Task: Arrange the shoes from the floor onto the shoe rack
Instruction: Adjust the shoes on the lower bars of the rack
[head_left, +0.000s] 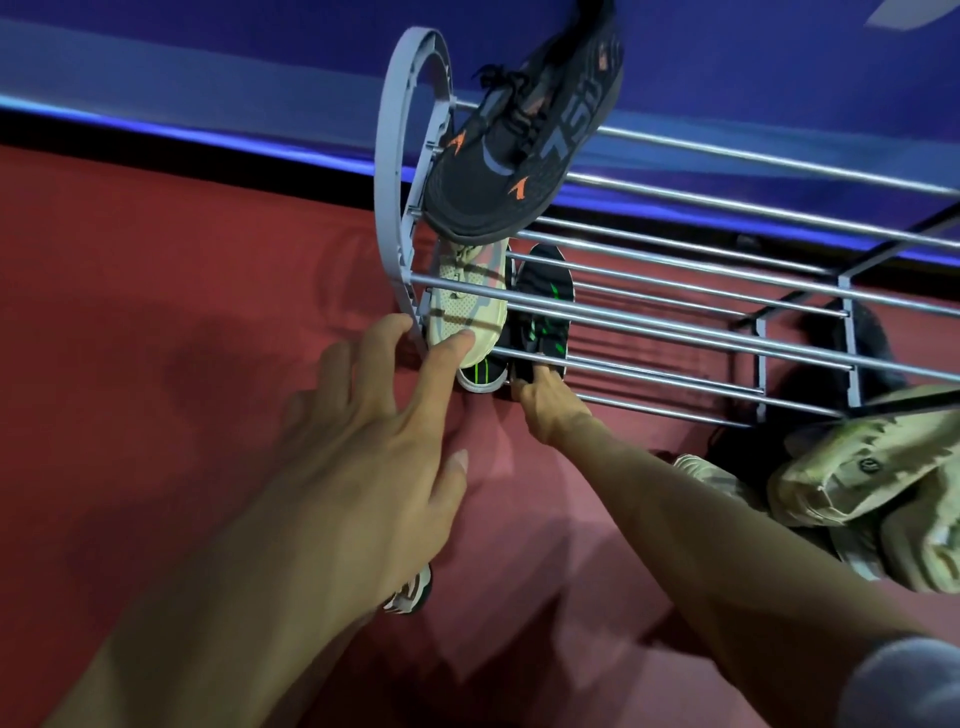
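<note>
The shoe rack (675, 332) has metal bars and a grey plastic side frame (387, 171). A black sneaker with orange marks (524, 150) lies on its top tier. One tier down, a cream sneaker (467, 306) sits beside a black shoe with green stripes (545, 306). My right hand (545, 408) reaches under the bars and grips the heel end of that black and green shoe. My left hand (374, 441) is open with fingers spread, its index fingertip touching the cream sneaker. A second black and green shoe with a white sole (483, 376) peeks out below the cream one.
The floor (156, 312) is red, with a blue wall (208, 62) behind the rack. A shoe's white and dark sole (413, 592) shows on the floor under my left wrist. My camouflage trouser knee (872, 488) is at the right, with a dark shoe (872, 353) behind the rack's far end.
</note>
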